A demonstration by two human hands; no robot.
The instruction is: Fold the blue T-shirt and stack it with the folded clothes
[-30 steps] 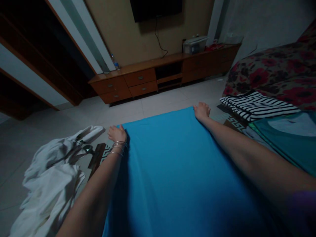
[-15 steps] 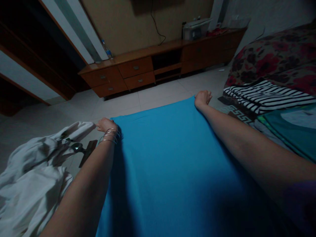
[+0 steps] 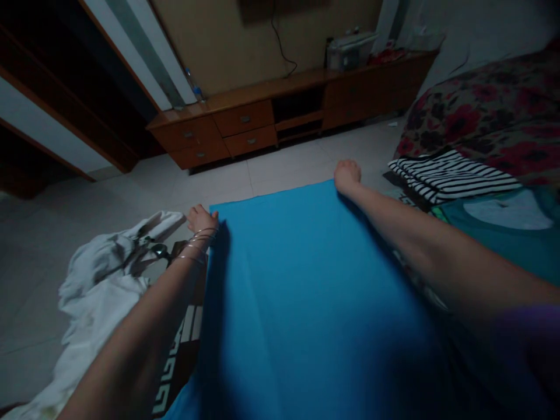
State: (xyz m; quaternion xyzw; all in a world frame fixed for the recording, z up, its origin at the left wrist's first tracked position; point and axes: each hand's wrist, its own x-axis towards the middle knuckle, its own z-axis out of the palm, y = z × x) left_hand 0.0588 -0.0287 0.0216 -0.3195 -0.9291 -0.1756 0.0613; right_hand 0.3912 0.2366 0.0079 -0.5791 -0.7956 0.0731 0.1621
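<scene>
Well, our left hand point(image 3: 202, 219), bangled at the wrist, and our right hand point(image 3: 347, 176) are both curled narrow, pinching the far corners of a blue cloth point(image 3: 297, 303) spread flat before us. Crumpled white fabric point(image 3: 98, 297) lies just left, a folded striped garment point(image 3: 450, 181) right, and a wooden sideboard point(image 3: 245, 125) stands far ahead.

Patterned mat point(image 3: 175, 373) under blue cloth point(image 3: 297, 303)
</scene>
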